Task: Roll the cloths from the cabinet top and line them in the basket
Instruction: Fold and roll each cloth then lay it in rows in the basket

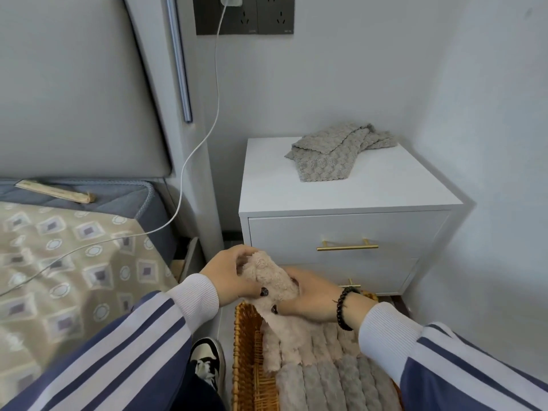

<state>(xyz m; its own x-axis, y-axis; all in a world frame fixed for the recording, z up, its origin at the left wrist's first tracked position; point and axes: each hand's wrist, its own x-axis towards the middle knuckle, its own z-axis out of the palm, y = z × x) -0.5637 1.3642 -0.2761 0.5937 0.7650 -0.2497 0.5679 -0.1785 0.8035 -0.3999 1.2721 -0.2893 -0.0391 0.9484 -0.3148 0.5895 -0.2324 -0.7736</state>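
room: grey walls, white nightstand (350, 200) beside the bed (59, 262)
cabinet top: one crumpled grey waffle cloth (332, 155)
hands: left hand (228, 277) and right hand (314, 298) both pinching a fluffy beige cloth (272, 280), half rolled, over the basket
basket: woven wicker basket (246, 351), plush ribbed cloths inside, far end cut off

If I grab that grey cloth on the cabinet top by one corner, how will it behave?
The grey cloth will likely hang limp: it lies crumpled in soft folds on the cabinet top. It looks light for its size, being thin at the edges. Its waffled texture probably grips well and would drag rather than slide.
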